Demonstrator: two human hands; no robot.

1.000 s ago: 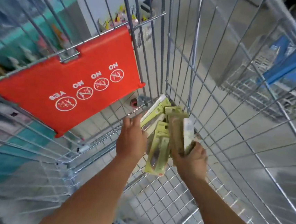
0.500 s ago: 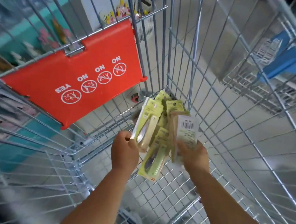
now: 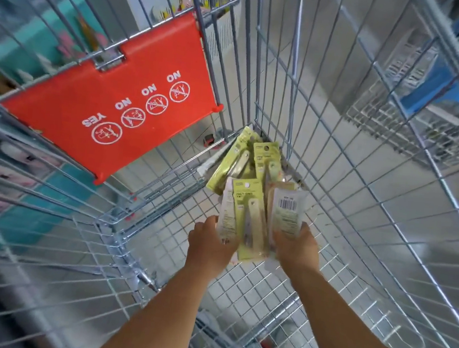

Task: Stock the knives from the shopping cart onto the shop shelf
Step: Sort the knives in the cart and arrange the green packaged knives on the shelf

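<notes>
- Since a second ago both hands are sitting lower and nearer the camera inside the shopping cart [image 3: 363, 164], and the knife packs they are gripping are now standing more upright, fanned toward the far corner of the basket.
- The left hand [image 3: 210, 246] is closing its fingers around the bottom edge of a white-backed pack at the left side of the held bundle [image 3: 249, 215].
- The right hand [image 3: 295, 249] is clamping the right side of the same bundle, its thumb pressing on a pack turned back-side out, where a barcode label [image 3: 287, 204] is showing.
- Between the two hands a yellow-green carded knife [image 3: 250, 223] is facing the camera, a pale handle showing through its blister; it is touching the packs on either side.
- Beyond the hands, more yellow-green knife packs [image 3: 238, 160] are leaning in the far corner of the cart, overlapping one another; whether they are touching the held bundle I cannot tell.
- The red child-seat flap [image 3: 112, 100] is hanging on the cart's wire wall to the left, printed with "YES" and three "NO" pictograms, upside down from this view.
- Both bare forearms are reaching in from the lower edge over the wire floor of the cart.
- Through the mesh on the right, blue shelving [image 3: 456, 72] is showing, blurred.
</notes>
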